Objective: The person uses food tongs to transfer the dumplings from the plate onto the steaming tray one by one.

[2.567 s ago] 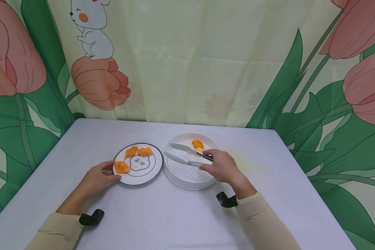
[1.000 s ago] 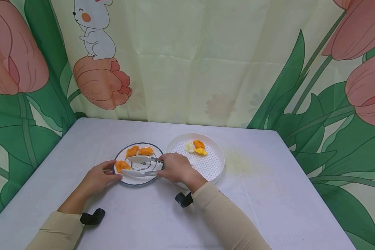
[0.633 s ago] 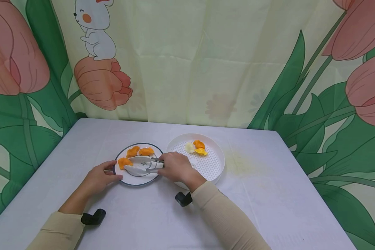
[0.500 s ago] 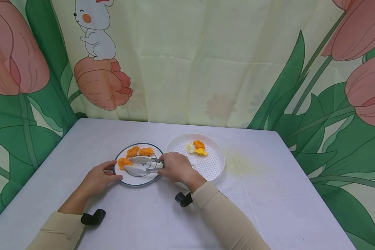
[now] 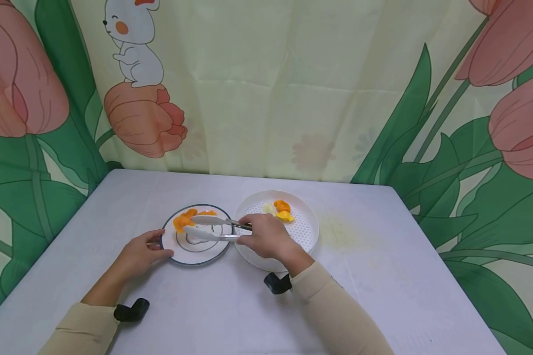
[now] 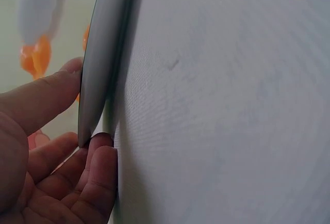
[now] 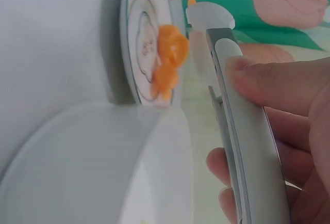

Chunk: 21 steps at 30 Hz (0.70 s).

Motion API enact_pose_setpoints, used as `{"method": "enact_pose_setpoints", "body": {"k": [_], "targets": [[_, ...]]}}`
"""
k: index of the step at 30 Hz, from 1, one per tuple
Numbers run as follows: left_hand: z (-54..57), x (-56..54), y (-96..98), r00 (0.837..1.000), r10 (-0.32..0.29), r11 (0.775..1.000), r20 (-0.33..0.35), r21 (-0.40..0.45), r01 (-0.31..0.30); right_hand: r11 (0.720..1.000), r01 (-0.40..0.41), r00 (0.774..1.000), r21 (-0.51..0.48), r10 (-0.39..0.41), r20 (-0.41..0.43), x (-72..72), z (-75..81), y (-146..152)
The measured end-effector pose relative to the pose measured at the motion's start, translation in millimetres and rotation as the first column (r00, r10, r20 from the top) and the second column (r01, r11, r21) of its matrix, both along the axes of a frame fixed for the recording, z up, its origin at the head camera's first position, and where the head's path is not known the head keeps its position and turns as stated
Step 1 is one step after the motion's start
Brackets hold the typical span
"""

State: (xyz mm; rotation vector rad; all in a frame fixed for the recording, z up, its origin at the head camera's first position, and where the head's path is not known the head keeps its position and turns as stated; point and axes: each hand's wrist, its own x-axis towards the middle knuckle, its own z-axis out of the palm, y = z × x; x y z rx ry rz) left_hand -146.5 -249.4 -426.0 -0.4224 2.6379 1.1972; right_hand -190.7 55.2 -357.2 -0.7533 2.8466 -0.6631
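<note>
My left hand (image 5: 138, 254) grips the near-left rim of a blue-rimmed white plate (image 5: 195, 259), thumb above and fingers below, as the left wrist view shows. My right hand (image 5: 268, 237) holds a pair of metal tongs (image 5: 242, 224) with pale tips. An orange dumpling (image 6: 36, 58) is at the end of the tongs, raised over the plate. Behind it, two more orange dumplings (image 7: 172, 46) lie on the plate; the tongs partly cover them in the head view.
Right of the plate, close to its rim, stands a round white steamer tray (image 5: 313, 229) with a perforated floor. It holds an orange dumpling (image 5: 282, 206), a yellow dumpling (image 5: 285, 216) and a pale one (image 5: 269, 208). A flower-print curtain (image 5: 266, 98) hangs behind the white-covered table (image 5: 195, 315).
The tongs went from over the steamer tray to the plate and took hold of the nearest dumpling. Now they have lifted it and moved slightly back and right. My left hand stayed at the rim.
</note>
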Motion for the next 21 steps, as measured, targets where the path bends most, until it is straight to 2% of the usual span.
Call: {"method": "enact_pose_setpoints", "body": {"k": [7,16,21], "targets": [[-3.2,-0.4,-1.4,1.0,-0.002,1.0,0.002,-0.014,0.002,0.999,0.033,0.999,-0.038,-0.034,-0.038,5.2,8.6,26.5],[-0.6,0.3,-0.6,1.0,-0.009,1.0,-0.011,-0.003,0.009,0.985,0.153,0.986,-0.079,-0.157,-0.053,12.4,21.3,61.1],[-0.6,1.4,-0.4,1.0,-0.012,1.0,-0.011,-0.003,0.012,0.972,0.215,0.975,-0.093,-0.219,-0.039,12.3,22.0,80.7]]}}
